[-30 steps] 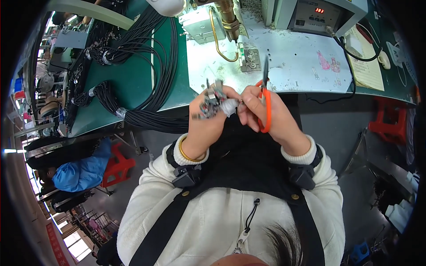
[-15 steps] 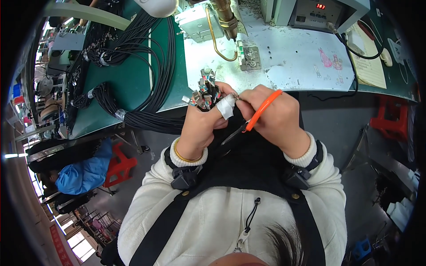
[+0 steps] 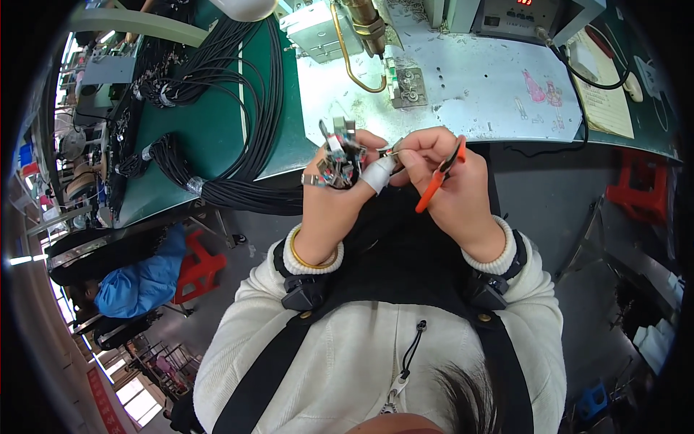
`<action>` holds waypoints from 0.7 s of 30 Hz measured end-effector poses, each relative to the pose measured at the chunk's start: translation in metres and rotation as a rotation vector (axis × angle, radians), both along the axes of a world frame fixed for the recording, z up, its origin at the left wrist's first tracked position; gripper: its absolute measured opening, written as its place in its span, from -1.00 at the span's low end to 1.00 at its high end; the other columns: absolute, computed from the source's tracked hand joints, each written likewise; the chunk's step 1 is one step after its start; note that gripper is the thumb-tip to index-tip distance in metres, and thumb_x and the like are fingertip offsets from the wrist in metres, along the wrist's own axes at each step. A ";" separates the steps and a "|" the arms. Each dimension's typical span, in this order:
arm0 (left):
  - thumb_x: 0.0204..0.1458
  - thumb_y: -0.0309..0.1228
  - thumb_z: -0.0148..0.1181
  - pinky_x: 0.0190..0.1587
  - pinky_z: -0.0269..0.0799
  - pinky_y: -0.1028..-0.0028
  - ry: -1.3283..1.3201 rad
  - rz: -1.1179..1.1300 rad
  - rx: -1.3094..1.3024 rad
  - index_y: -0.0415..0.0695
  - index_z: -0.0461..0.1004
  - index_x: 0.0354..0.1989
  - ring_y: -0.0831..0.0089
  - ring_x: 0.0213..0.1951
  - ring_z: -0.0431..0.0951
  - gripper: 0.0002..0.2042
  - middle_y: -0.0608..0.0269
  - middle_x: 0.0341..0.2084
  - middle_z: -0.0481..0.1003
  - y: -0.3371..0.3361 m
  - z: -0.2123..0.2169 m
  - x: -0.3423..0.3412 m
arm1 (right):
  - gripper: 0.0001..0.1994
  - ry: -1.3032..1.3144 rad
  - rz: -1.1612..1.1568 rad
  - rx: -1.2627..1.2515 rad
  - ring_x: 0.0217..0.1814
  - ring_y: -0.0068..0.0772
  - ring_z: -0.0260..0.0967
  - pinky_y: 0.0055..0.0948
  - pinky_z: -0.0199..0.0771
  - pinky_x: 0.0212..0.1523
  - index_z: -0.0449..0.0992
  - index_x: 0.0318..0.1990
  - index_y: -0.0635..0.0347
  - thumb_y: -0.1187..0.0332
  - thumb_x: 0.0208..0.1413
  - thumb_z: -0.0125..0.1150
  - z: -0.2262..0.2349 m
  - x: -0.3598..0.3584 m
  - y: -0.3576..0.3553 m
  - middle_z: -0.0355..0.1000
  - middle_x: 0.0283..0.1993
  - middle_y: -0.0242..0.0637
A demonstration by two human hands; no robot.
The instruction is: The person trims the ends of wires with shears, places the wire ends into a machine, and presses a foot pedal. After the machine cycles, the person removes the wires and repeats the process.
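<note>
My left hand [image 3: 329, 213] is closed round a bundle of black cable ends [image 3: 341, 158] with small metal connectors and coloured wires, which fan out over its back. White tape [image 3: 377, 175] wraps its thumb. Held in my right hand [image 3: 466, 184] are orange-handled cutters [image 3: 431, 189], lying across the palm and fingers. The thumb and forefinger of that hand pinch a thin wire end [image 3: 395, 152], meeting the left fingertips in front of the table edge. Fingers partly hide the wire end.
Coiled black cables [image 3: 249, 195] lie on the green table [image 3: 289, 137] at left and run to the bundle. Ahead stands a bench machine [image 3: 367, 32] over a metal fixture [image 3: 410, 88] on a white plate [image 3: 477, 108]. A control box [image 3: 517, 20] and notebook [image 3: 603, 101] are at right.
The cutters have swung round in my right hand, from pointing down-left to lying against the palm. My left hand has turned slightly, and the wire end now shows between the fingertips.
</note>
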State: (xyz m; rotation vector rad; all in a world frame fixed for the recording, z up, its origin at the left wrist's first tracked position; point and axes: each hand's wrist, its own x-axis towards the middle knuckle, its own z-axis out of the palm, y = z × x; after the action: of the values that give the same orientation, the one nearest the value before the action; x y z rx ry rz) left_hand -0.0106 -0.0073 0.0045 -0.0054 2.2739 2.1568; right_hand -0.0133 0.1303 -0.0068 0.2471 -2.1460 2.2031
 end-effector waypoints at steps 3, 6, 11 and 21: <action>-0.19 -0.61 0.13 -0.64 0.15 0.75 -0.152 0.015 0.093 -0.23 0.41 -0.39 0.75 -0.63 0.31 -0.86 0.38 -0.59 0.40 -0.002 0.007 0.000 | -0.94 -0.171 0.043 -0.221 -0.53 -0.57 0.39 -0.67 0.38 -0.47 0.37 -0.44 0.25 0.58 -0.10 0.10 -0.001 0.000 -0.001 0.34 -0.62 -0.34; -0.19 -0.61 0.13 -0.65 0.13 0.75 -0.272 -0.004 0.159 -0.24 0.42 -0.39 0.75 -0.64 0.30 -0.86 0.39 -0.61 0.39 -0.007 0.011 -0.002 | -0.93 -0.111 0.041 -0.198 -0.56 -0.54 0.37 -0.63 0.35 -0.52 0.35 -0.48 0.26 0.53 -0.10 0.12 -0.003 0.001 0.002 0.33 -0.63 -0.31; -0.18 -0.62 0.13 -0.67 0.09 0.74 -0.329 0.013 0.300 -0.24 0.43 -0.41 0.75 -0.69 0.24 -0.88 0.40 -0.65 0.37 -0.009 0.011 -0.003 | -0.79 0.015 0.180 0.495 -0.66 -0.44 0.30 -0.52 0.22 -0.63 0.31 -0.55 0.28 0.37 -0.14 0.20 -0.005 0.004 0.010 0.25 -0.71 -0.27; -0.12 -0.57 0.08 -0.69 0.03 0.70 -0.396 -0.045 0.244 -0.25 0.40 -0.38 0.73 -0.73 0.15 -0.90 0.41 -0.69 0.30 -0.019 0.002 -0.018 | -0.76 -0.390 0.325 0.133 -0.75 -0.56 0.21 -0.51 0.07 -0.74 0.29 -0.58 0.26 0.31 -0.01 0.10 -0.023 0.005 -0.007 0.18 -0.80 -0.36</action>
State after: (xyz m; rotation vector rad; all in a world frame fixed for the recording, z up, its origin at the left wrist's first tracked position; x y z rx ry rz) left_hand -0.0286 -0.0266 0.0068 -0.3420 1.7749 2.1607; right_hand -0.0087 0.1230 -0.0294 0.1975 -2.6277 2.4516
